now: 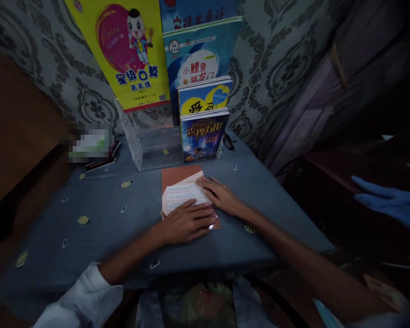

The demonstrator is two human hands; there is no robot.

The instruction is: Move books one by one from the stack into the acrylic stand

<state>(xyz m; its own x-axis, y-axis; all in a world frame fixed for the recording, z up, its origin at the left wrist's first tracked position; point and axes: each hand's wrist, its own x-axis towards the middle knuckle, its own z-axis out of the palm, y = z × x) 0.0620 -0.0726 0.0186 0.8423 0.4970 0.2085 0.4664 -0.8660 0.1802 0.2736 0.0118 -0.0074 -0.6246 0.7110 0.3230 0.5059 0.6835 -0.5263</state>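
Note:
A thin book (179, 175) with a reddish-brown cover lies on the cloth-covered table, close to its front edge. Across it rests a pale flap or page (179, 193) printed with small text, its upper edge slanting. My left hand (187, 222) lies flat over the lower part of the book, fingers stretched to the right. On the book's right edge, my right hand (222, 195) rests with fingers extended onto the printed page. Neither hand grips anything. The lower part of the page is hidden under my left hand.
Behind the book, a clear acrylic stand (133, 141) holds several upright books, including a yellow workbook (136, 54) and a dark blue book (203, 136). Dark glasses (228, 142) lie at the right. A blurred-out item (90, 142) sits on the left. Patterned wallpaper backs the table (123, 241).

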